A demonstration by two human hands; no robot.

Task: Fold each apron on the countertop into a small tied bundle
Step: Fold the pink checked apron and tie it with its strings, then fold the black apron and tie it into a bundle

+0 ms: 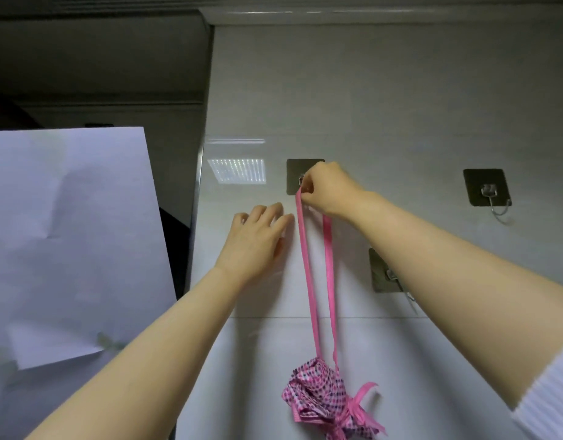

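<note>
A pink checked apron bundle [321, 400], tied with a pink bow, hangs low against the grey wall. Its pink strap loop [307, 265] runs straight up to a square adhesive wall hook [295, 173]. My right hand [329, 188] pinches the top of the strap right at that hook, partly covering it. My left hand [258, 239] rests flat on the wall just left of the strap, fingers spread, holding nothing.
Two more adhesive hooks are on the wall: one at the right [487, 188], one lower [385, 274] partly behind my right forearm. A white sheet of paper [71, 242] covers the left side. A metal edge strip [197, 192] bounds the wall panel.
</note>
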